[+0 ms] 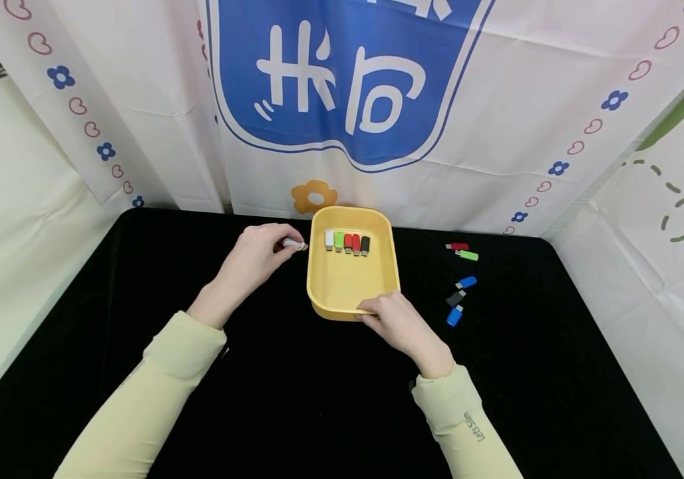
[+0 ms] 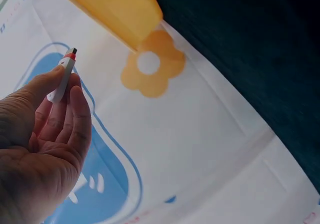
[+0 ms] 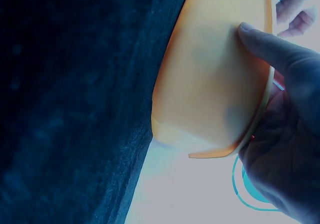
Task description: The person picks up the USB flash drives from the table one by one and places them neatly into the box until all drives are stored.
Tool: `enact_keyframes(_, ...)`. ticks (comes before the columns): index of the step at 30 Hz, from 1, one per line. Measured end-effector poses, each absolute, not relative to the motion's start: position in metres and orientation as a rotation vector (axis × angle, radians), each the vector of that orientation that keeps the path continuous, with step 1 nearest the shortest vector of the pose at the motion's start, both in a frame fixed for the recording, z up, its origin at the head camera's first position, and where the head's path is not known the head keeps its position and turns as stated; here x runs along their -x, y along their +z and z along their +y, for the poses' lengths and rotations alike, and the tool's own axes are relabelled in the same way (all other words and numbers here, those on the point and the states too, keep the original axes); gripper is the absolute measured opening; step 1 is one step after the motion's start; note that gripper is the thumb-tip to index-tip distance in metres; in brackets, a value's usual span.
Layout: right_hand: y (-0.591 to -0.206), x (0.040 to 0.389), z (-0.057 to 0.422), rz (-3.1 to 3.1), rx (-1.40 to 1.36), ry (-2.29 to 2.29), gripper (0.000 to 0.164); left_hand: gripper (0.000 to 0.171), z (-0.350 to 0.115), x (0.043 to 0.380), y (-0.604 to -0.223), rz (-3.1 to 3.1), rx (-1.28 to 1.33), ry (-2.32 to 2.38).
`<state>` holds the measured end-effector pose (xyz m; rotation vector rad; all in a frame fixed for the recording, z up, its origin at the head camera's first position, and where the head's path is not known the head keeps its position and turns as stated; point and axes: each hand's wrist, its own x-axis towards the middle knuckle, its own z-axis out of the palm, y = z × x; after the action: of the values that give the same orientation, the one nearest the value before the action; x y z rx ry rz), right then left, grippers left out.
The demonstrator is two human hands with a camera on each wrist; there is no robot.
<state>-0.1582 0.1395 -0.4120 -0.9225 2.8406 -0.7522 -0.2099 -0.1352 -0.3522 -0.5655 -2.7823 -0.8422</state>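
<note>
Between thumb and fingers, my left hand point(image 1: 258, 251) pinches a white USB stick point(image 2: 62, 79) with a bit of red near its metal plug. That hand is just left of a yellow tray point(image 1: 350, 286). My right hand point(image 1: 398, 324) grips the tray's near right rim, thumb on the outer wall point(image 3: 215, 74) in the right wrist view. Inside the tray, toward its far end, several USB sticks lie side by side in a row: a white one point(image 1: 329, 240), a light green one point(image 1: 339, 241), two red ones point(image 1: 356, 244) and a black one point(image 1: 365, 245).
Right of the tray, more USB sticks lie loose on the black cloth point(image 1: 294, 399): a red one point(image 1: 457, 246), a green one point(image 1: 468, 255), two blue ones point(image 1: 454, 315) and a dark one point(image 1: 455, 298). A printed white curtain point(image 1: 168, 120) hangs behind the table.
</note>
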Motion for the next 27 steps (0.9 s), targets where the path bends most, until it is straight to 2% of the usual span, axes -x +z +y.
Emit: enact_keyframes(27, -0.412, 0.159, 0.141, 2.834, 0.965, -0.783, 0.021, 0.008, -0.063, 0.233, -0.358, -2.877, 0.789, -0.659)
